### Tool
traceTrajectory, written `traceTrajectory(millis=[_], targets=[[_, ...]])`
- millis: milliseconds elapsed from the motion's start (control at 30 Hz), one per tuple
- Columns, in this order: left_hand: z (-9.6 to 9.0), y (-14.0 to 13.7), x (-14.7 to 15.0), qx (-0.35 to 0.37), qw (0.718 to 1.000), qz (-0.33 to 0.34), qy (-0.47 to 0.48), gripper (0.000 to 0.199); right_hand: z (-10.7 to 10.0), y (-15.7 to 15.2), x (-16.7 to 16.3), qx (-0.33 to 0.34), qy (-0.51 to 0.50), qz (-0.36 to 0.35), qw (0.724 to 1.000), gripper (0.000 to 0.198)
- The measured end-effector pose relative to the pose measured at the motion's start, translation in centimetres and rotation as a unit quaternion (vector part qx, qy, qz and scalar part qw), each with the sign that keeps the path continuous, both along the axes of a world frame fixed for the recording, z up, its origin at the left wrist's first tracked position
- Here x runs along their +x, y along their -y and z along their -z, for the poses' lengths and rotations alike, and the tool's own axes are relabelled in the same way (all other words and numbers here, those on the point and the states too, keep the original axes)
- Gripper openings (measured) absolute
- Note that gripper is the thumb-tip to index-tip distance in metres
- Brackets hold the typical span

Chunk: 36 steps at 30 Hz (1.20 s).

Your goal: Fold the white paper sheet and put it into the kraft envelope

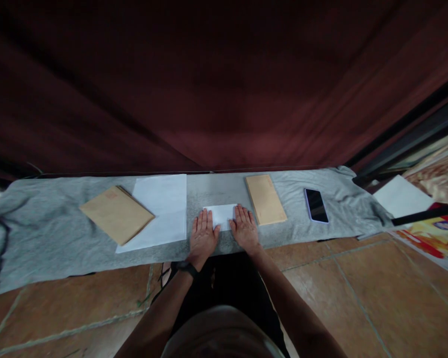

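A small white piece of paper (222, 213), seemingly folded, lies on the grey cloth in front of me. My left hand (203, 233) rests flat on its left end, fingers stretched out and pointing away from me. On the right end lies my right hand (245, 229), palm down with the fingers straight. Just right of that hand is a stack of brown envelopes (266, 200). To the left of my left hand are large white sheets (164, 209), partly covered by another brown envelope stack (116, 214).
The grey cloth (59, 238) covers a long narrow surface. A phone (316, 205) lies at the right. Behind hangs a dark red curtain (224, 109). At the far right are a white sheet (403, 196), a dark frame and a colourful printed bag (438, 236). Brown floor tiles (320, 288) show below.
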<state>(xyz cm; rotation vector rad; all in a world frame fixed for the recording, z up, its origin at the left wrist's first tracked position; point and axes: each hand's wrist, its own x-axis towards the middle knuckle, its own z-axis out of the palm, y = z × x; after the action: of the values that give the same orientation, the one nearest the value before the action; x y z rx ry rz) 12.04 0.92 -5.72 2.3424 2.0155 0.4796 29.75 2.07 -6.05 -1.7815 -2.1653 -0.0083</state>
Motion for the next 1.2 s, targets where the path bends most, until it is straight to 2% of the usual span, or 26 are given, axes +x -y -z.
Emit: traceTrajectory(millis=[200, 433, 800, 1200], targets=[[0.0, 0.3, -0.2, 0.008, 1.000, -0.001, 0.010, 0.063, -0.3, -0.3, -0.2, 0.009, -0.013, 0.002, 1.000, 0.057], [0.2, 0.2, -0.3, 0.006, 1.000, 0.001, 0.010, 0.063, -0.6, -1.2, -2.0, -0.014, -0.016, -0.082, 0.996, 0.049], [0.3, 0.2, -0.4, 0.006, 1.000, 0.000, 0.014, 0.064, 0.3, -0.7, -0.7, -0.004, -0.014, -0.024, 1.000, 0.058], [0.0, 0.2, -0.3, 0.006, 1.000, 0.001, 0.012, 0.063, 0.1, 0.0, 0.3, -0.004, -0.003, -0.011, 1.000, 0.058]])
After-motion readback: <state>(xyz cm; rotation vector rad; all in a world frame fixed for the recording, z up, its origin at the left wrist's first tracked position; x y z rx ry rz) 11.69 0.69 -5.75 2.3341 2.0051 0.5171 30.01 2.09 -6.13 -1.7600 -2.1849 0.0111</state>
